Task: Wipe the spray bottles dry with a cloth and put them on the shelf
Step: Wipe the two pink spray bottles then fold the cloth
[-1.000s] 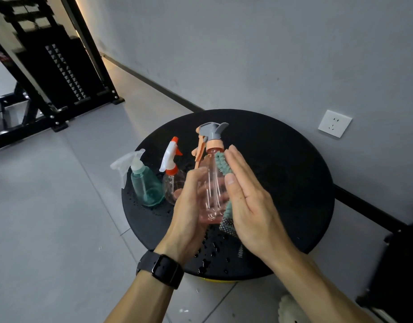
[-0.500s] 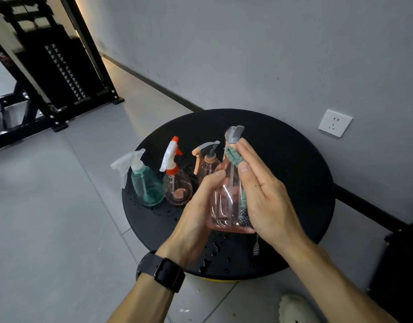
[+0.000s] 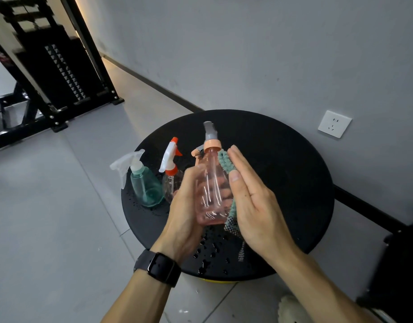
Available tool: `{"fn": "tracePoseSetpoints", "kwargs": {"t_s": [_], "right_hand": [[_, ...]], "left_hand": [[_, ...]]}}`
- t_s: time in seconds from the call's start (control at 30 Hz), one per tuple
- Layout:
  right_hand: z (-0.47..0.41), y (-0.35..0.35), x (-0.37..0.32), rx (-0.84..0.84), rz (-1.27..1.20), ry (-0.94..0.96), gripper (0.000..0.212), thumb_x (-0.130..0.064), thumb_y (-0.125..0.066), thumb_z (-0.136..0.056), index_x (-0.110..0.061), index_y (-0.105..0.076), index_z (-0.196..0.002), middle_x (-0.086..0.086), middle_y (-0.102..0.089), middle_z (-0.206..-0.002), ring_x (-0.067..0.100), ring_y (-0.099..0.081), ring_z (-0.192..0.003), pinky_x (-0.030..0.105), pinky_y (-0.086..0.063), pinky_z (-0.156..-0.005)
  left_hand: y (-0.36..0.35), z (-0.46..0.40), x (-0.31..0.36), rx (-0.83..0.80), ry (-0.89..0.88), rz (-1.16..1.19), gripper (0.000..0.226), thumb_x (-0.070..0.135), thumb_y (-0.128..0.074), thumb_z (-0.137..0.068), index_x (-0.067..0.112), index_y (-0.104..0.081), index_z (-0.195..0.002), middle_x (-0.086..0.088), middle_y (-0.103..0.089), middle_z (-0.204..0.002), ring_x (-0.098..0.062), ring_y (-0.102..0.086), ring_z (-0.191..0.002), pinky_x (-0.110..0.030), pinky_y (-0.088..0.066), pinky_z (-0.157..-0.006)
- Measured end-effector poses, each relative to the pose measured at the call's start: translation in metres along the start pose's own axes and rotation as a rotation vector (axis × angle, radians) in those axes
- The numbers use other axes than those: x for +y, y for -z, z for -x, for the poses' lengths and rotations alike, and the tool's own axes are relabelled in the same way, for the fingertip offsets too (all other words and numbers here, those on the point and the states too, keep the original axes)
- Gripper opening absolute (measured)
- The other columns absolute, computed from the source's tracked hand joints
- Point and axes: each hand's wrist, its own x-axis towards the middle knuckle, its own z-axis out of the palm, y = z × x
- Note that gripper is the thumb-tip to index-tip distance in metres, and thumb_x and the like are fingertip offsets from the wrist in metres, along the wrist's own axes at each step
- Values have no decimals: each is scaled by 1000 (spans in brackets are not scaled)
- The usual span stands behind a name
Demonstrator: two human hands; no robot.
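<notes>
Head view. Left hand (image 3: 184, 206) curls round the pink bottle (image 3: 212, 190), holding it upright above the wet round bench (image 3: 294, 183). Right hand (image 3: 254, 201), fingers straight and together, presses the green cloth (image 3: 225, 162) flat against the bottle's right side; cloth tail hangs below the palm. Left of the left grip stand a teal bottle (image 3: 145, 185) and a clear bottle (image 3: 170, 178) with an orange-white trigger. A black shelf (image 3: 49, 73) stands far left, well apart.
</notes>
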Motion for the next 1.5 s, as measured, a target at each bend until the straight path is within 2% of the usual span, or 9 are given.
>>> {"fn": "tracePoseSetpoints", "kwargs": {"t_s": [0.2,0.4,0.63,0.8,1.0,1.1,1.23,1.37,1.5], "right_hand": [[3,-5,2,-10,-54,-8,42,-34,-31,-101,-43,-24,-142,-20,-29,-153,-9,-25,-138,31,-34,-113],[0,5,3,12,-110,-16,36,-32,-33,-103,-52,-39,-133,-16,-43,-147,-2,-39,-134,35,-41,-109],[-8,14,0,104,-252,-109,37,-33,-34,-104,-31,-50,-138,-10,-64,-125,6,-61,-114,39,-51,-97],[-4,4,-8,165,-275,-43,40,-32,-33,-105,-23,-47,-141,-8,-58,-135,6,-52,-125,38,-44,-105],[3,-8,-13,268,-132,147,37,-23,-31,-103,-27,-42,-139,-11,-46,-145,-6,-38,-133,11,-32,-106],[2,-11,-12,334,-44,258,35,-18,-31,-104,-24,-39,-137,-5,-43,-146,2,-36,-137,13,-30,-108],[-1,-12,-6,401,167,390,41,-17,-32,-102,-1,-42,-139,5,-40,-147,15,-32,-142,23,-28,-114],[0,-16,-6,390,348,476,41,-15,-31,-103,4,-40,-139,14,-39,-148,23,-28,-144,36,-27,-117],[2,-22,-4,367,482,543,39,-12,-35,-102,0,-38,-139,14,-40,-148,22,-28,-144,43,-30,-115]], "left_hand": [[-1,2,7,-59,16,121,34,37,-47,-95,10,-64,-107,-3,-66,-83,-17,-63,-67,-30,-53,-55],[-1,6,3,-117,75,-80,38,42,-60,-88,15,-68,-114,0,-73,-93,-16,-70,-78,-32,-57,-66],[-6,9,7,-145,137,-43,38,37,-62,-82,15,-66,-113,-7,-75,-98,-25,-72,-84,-60,-57,-86],[-8,3,8,-39,0,83,32,43,-51,-94,17,-71,-96,-5,-75,-91,-20,-73,-77,-40,-60,-70],[-22,6,5,-43,-55,224,66,35,-35,-105,33,-78,-56,4,-74,-68,-10,-72,-67,-27,-59,-72],[-20,3,1,-47,-55,286,58,38,-39,-103,32,-80,-64,0,-76,-79,-15,-71,-80,-33,-54,-85],[-14,-2,-5,-47,42,373,49,50,-50,-97,10,-76,-105,-14,-71,-110,-24,-68,-102,-36,-52,-95],[-16,-5,-12,-76,23,418,52,45,-43,-101,10,-79,-89,-7,-75,-92,-17,-72,-85,-29,-59,-80],[-15,-5,-9,-62,-7,418,43,43,-45,-101,10,-73,-103,-8,-70,-103,-20,-66,-99,-34,-49,-100]]}}
